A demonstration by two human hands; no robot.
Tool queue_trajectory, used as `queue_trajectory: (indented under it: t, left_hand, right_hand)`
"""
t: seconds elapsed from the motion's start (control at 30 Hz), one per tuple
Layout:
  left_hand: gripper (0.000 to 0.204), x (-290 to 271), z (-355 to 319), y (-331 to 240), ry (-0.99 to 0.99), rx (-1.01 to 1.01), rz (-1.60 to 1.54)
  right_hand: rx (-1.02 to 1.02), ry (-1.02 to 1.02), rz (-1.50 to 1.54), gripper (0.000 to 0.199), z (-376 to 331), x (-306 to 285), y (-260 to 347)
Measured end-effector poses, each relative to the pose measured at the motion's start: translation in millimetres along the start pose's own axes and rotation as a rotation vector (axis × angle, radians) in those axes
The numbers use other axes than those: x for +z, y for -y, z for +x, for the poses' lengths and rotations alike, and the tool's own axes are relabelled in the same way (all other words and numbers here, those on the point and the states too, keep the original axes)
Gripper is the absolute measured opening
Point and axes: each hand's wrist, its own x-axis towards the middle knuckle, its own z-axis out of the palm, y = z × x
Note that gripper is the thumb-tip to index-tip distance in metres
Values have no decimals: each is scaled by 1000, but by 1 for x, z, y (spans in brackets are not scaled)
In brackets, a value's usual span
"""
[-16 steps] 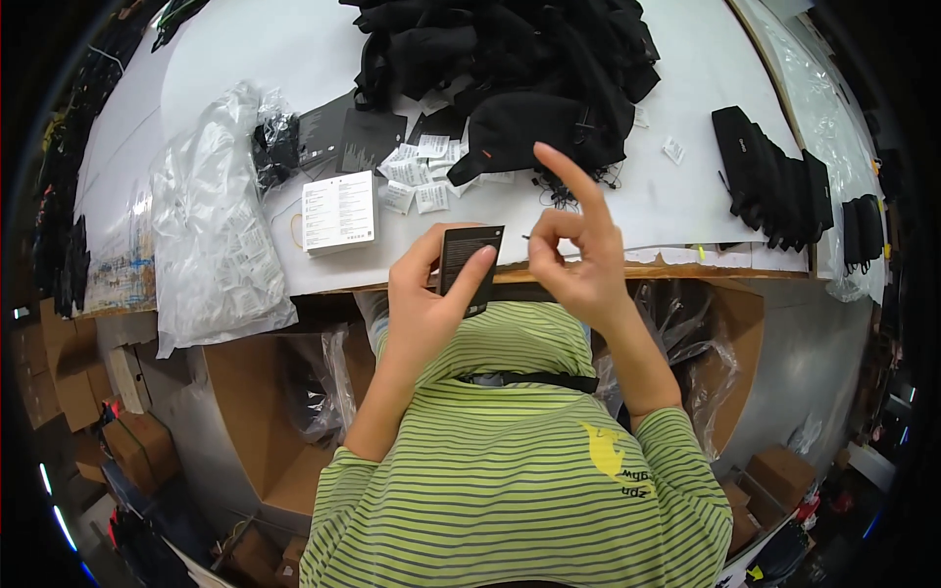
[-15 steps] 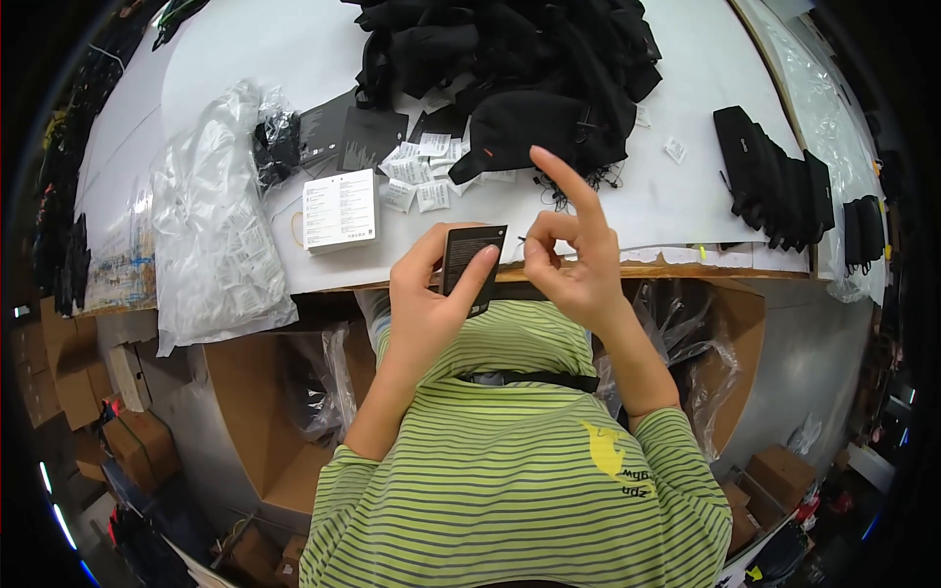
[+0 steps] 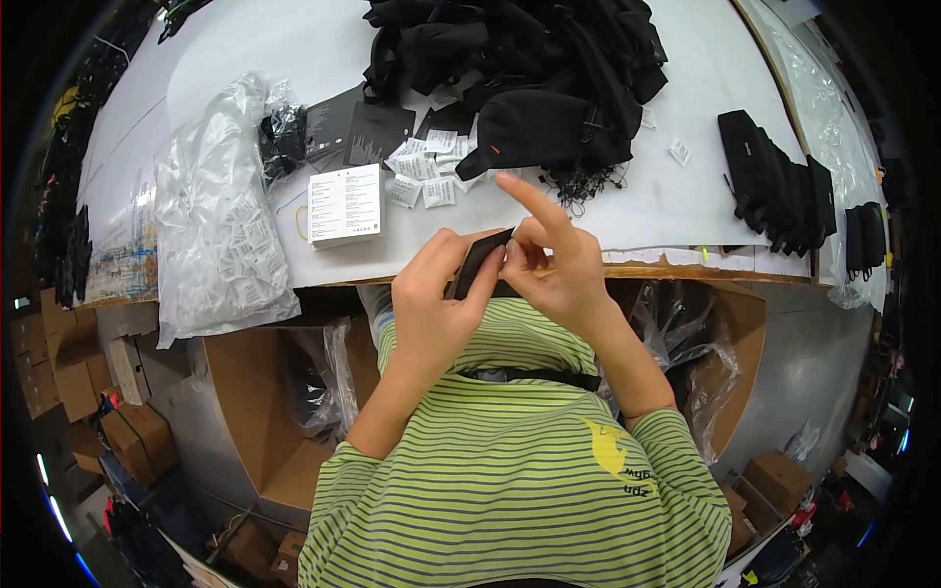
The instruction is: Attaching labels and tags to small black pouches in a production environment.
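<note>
Left hand (image 3: 436, 299) and right hand (image 3: 554, 265) both pinch one black card (image 3: 477, 263), held edge-on over the table (image 3: 627, 211) rim; right index finger sticks out toward 11 o'clock. At 10 o'clock of the card: one white box (image 3: 344, 204). At 9 o'clock: one clear bag (image 3: 221, 230). At 12: one heap of black garments (image 3: 520, 59), loose white sachets (image 3: 421, 169), too many to count. At 3: one row of black pouches (image 3: 779, 186).
</note>
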Motion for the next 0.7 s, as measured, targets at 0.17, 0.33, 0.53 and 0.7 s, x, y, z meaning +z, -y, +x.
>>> queue_trajectory:
  t: [0.17,0.33,0.53,0.7]
  left_hand:
    - [34,-2,-1,12,-55,188,13]
    - [31,-8,0,12,-74,297,41]
    - [44,-4,1,18,-148,362,110]
    - [45,-3,4,20,-140,409,132]
  right_hand:
    - [50,-16,61,55,-4,-1,4]
    - [38,-75,24,23,-5,-8,1]
    - [122,-117,22,11,-2,-6,11]
    - [65,-171,-78,13,-7,-3,7]
